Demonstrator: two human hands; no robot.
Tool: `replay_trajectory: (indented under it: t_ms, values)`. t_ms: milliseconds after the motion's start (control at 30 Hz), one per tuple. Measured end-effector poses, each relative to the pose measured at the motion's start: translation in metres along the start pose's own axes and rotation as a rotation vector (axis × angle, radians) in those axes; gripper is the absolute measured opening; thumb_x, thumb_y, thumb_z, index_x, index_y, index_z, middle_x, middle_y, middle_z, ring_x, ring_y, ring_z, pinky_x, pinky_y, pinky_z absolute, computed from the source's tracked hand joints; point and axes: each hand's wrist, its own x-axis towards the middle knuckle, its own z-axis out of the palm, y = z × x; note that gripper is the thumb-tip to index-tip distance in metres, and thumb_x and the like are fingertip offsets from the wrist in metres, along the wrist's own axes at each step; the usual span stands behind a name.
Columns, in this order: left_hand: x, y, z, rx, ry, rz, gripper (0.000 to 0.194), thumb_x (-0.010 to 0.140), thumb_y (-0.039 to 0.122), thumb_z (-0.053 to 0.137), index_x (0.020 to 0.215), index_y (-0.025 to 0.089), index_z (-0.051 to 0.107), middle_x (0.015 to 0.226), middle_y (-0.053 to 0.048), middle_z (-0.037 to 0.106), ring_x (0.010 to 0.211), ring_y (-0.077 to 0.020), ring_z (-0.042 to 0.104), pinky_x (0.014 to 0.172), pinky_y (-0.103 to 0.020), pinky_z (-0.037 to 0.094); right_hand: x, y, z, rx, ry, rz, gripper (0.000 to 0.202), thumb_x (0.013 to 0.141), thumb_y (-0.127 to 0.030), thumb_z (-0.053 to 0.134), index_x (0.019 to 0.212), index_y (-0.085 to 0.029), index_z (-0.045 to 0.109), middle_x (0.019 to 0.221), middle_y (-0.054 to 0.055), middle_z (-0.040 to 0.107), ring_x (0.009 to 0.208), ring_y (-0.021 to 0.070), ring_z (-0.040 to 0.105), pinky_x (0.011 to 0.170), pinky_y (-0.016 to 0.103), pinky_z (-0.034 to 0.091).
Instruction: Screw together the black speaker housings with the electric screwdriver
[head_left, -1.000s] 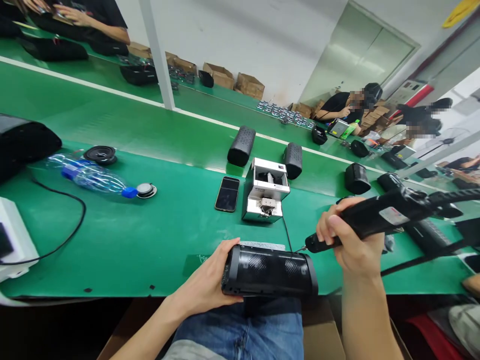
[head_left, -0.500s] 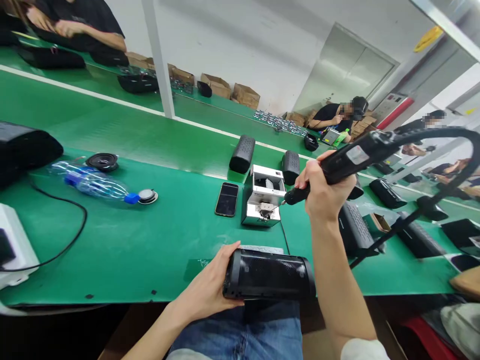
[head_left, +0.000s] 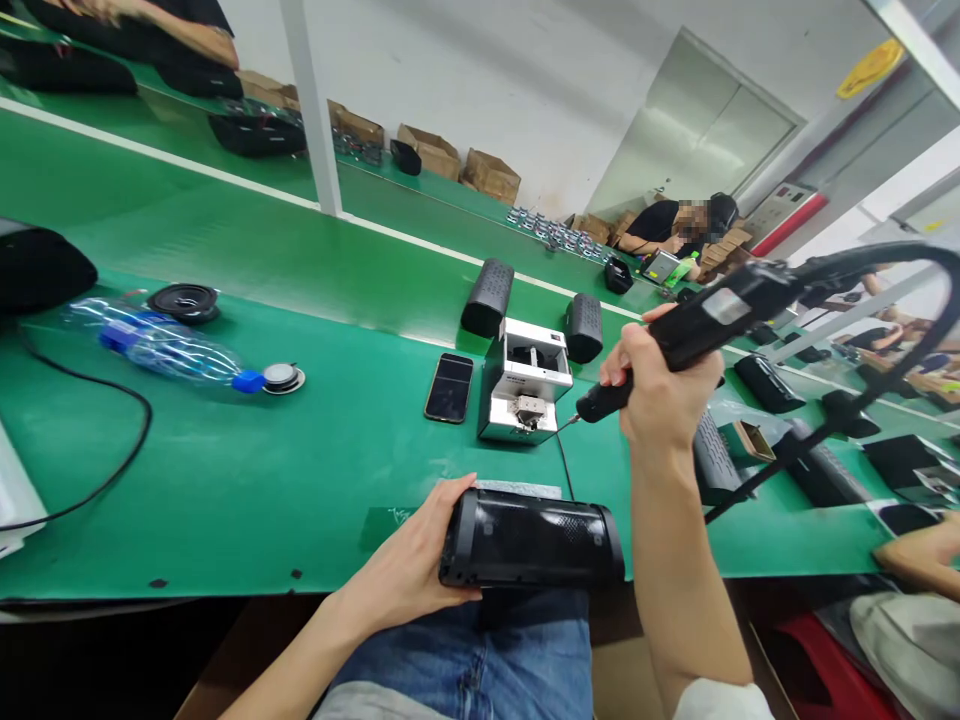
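Observation:
My left hand [head_left: 424, 555] grips the left end of a black speaker housing [head_left: 536, 540], which lies lengthwise at the table's front edge above my lap. My right hand [head_left: 667, 385] is wrapped round a black electric screwdriver [head_left: 712, 320], its bit pointing down and left. The bit tip is beside the front of a silver-and-black screw feeder [head_left: 529, 385], just right of its metal pickup block. Whether a screw sits on the tip is too small to tell. A thick cable runs from the screwdriver's back end to the right.
A phone [head_left: 449, 388] lies left of the feeder. Two dark perforated speakers [head_left: 487, 298] stand behind it. Further left are a plastic bottle [head_left: 176, 345], a round speaker driver [head_left: 184, 301] and a black cable. More speakers [head_left: 769, 383] lie right; co-workers sit around.
The screwdriver bit has moved from the feeder's pickup block slightly right and down, off the block. The speaker housing stays in my left hand. The whole view has shifted a little.

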Motion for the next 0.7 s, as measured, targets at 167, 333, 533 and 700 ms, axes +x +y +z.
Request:
replay_trajectory:
  t_ms: [167,333,533,700]
  values:
    - [0.001,-0.001,-0.001,0.008,0.005,0.003,0.138,0.079,0.011,0.103,0.182,0.041,0.018,0.180,-0.020,0.049,0.164,-0.0478,0.059,0.133,-0.068,0.057,-0.010,-0.046,-0.052,-0.091,0.049,-0.022,0.025,0.078,-0.020,0.086,0.095,-0.025,0.069,0.053,-0.012,0.054,0.039,0.0116,0.046,0.043,0.025,0.044]
    - [-0.001,-0.008,0.001,0.001,0.003,0.002,0.124,0.086,0.019,0.097,0.182,0.039,0.021,0.178,-0.018,0.053,0.162,-0.0461,0.062,0.132,-0.067,0.058,-0.020,-0.071,-0.087,-0.146,0.115,-0.017,0.025,0.078,-0.017,0.086,0.096,-0.024,0.070,0.055,-0.012,0.054,0.039,0.0103,0.046,0.044,0.023,0.044]
    - [-0.004,-0.016,0.006,0.032,0.038,-0.010,0.118,0.088,0.026,0.092,0.184,0.036,0.025,0.182,-0.016,0.051,0.161,-0.0456,0.064,0.129,-0.061,0.062,-0.028,-0.065,-0.096,-0.132,0.058,-0.007,0.024,0.084,-0.019,0.089,0.099,-0.024,0.071,0.056,-0.011,0.056,0.040,0.0107,0.048,0.045,0.023,0.047]
    - [-0.005,-0.012,0.003,0.039,0.032,-0.043,0.117,0.087,0.025,0.092,0.183,0.036,0.025,0.180,-0.016,0.053,0.159,-0.0446,0.066,0.129,-0.061,0.062,-0.038,-0.051,-0.103,-0.127,0.024,0.017,0.024,0.087,-0.020,0.089,0.101,-0.024,0.071,0.060,-0.011,0.058,0.041,0.0110,0.052,0.045,0.024,0.049]
